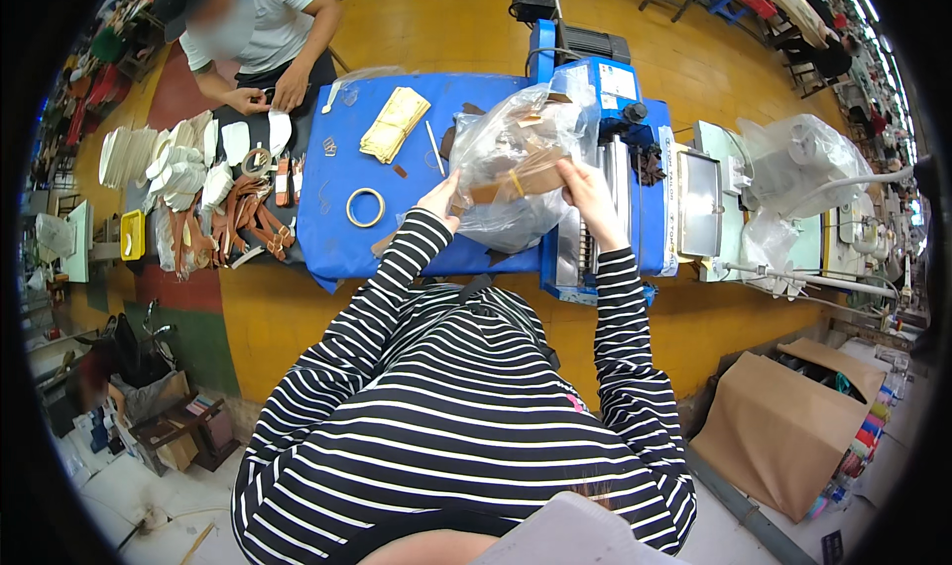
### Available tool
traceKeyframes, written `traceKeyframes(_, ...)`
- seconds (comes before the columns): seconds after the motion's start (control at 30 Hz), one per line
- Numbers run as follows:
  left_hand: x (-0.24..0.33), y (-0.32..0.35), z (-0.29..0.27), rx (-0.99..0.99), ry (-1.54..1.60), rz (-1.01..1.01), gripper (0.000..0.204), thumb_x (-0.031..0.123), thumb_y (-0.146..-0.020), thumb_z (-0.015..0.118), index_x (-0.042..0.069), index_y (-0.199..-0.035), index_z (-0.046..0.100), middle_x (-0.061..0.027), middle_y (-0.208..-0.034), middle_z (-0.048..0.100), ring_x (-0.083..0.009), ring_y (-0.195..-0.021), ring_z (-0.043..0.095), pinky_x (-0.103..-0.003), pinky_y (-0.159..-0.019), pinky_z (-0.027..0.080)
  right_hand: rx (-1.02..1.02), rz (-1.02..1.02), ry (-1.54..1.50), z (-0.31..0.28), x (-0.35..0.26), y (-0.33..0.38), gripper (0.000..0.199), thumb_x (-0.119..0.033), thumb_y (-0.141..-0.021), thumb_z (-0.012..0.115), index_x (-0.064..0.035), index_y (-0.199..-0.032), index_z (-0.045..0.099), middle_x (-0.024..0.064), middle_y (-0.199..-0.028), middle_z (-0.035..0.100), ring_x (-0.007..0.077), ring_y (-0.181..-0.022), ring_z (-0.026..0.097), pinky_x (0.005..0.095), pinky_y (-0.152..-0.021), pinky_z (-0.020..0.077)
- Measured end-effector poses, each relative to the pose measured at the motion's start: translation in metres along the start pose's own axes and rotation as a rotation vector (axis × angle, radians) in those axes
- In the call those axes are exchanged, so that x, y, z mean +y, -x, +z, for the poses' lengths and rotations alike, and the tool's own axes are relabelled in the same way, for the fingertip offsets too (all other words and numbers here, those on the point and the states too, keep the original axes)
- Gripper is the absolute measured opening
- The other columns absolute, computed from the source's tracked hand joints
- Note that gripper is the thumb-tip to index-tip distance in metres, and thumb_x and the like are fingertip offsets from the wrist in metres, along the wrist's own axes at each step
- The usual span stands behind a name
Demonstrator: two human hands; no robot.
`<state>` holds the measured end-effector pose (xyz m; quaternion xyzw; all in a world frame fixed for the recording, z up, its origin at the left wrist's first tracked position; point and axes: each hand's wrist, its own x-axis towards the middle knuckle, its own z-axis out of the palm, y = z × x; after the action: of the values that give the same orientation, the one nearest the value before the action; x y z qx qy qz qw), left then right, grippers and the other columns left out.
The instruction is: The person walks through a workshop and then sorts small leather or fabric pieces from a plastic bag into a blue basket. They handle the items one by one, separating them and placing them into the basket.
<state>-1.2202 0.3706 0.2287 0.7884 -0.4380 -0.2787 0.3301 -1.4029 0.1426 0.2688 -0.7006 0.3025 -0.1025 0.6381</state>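
Note:
Over the blue-covered table (322, 208) a clear plastic bag (496, 223) is spread between my two hands. A bundle of brown leather-like pieces (537, 172) with a yellow band (515, 181) around it shows at the bag; whether it lies inside or on top, I cannot tell. My left hand (441, 202) is closed on the bag's near left edge. At the bundle's right end my right hand (592, 200) grips it, thumb uppermost, fingers partly hidden. More brown scraps show through the plastic.
A blue machine with metal rollers (619, 183) stands just right of the bag. On the table lie a tape roll (366, 207) and a cream bundle (395, 124). Across at the left, a person (263, 40) handles white pieces near brown straps (248, 218).

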Motion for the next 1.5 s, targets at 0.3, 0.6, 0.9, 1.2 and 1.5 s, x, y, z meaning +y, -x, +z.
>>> traceKeyframes(0.3,0.050,-0.001,-0.033,0.351,0.375,0.131,0.030,0.026,-0.093,0.054,0.007,-0.114,0.063,-0.0115,-0.119,0.061,-0.0255,-0.099,0.059,-0.038,-0.093,0.044,-0.015,-0.072,-0.363,0.013,-0.045,0.036,0.028,-0.028,-0.099,0.050,-0.0024,-0.095,0.061,-0.0017,-0.069,0.054,0.0049,-0.051,0.043,0.0192,-0.046,0.0319)
traceKeyframes(0.6,0.080,0.020,-0.054,-0.634,1.218,-0.238,0.061,0.047,-0.095,0.047,-0.004,-0.127,0.049,-0.0184,-0.110,0.064,-0.0198,-0.085,0.065,-0.029,-0.072,0.053,0.020,-0.082,-0.440,0.053,-0.090,0.055,0.018,-0.018,-0.097,0.054,-0.0017,-0.097,0.060,0.0005,-0.077,0.059,0.0064,-0.057,0.052,0.0197,-0.053,0.0427)
traceKeyframes(0.9,0.095,0.042,-0.050,-0.188,1.098,-0.100,0.047,0.011,-0.083,0.070,-0.006,-0.123,0.052,-0.0100,-0.103,0.063,-0.0136,-0.087,0.061,-0.027,-0.075,0.050,-0.005,-0.243,-0.625,0.074,-0.104,0.063,0.051,-0.017,-0.092,0.059,-0.0053,-0.138,0.038,0.0087,-0.110,0.060,0.0097,-0.091,0.057,0.0239,-0.077,0.0479)
traceKeyframes(1.2,0.071,0.037,-0.008,0.322,-0.133,0.164,0.036,0.042,-0.080,0.068,0.023,-0.110,0.069,-0.0208,-0.140,0.036,-0.0422,-0.129,0.030,-0.050,-0.109,0.025,0.576,-0.349,-0.151,0.074,-0.071,0.060,0.042,-0.006,-0.091,0.058,-0.0025,-0.130,0.042,0.0098,-0.107,0.062,0.0164,-0.099,0.060,0.0296,-0.087,0.0481)
traceKeyframes(1.5,0.009,-0.006,0.002,0.066,-0.054,0.015,0.077,0.007,-0.071,0.056,0.007,-0.144,0.030,-0.0186,-0.142,0.040,-0.0362,-0.119,0.050,-0.038,-0.099,0.043,-0.084,-0.314,0.847,0.079,0.003,0.022,0.038,-0.011,-0.085,0.057,-0.0061,-0.123,0.056,0.0141,-0.110,0.064,0.0288,-0.100,0.062,0.0355,-0.086,0.0487)
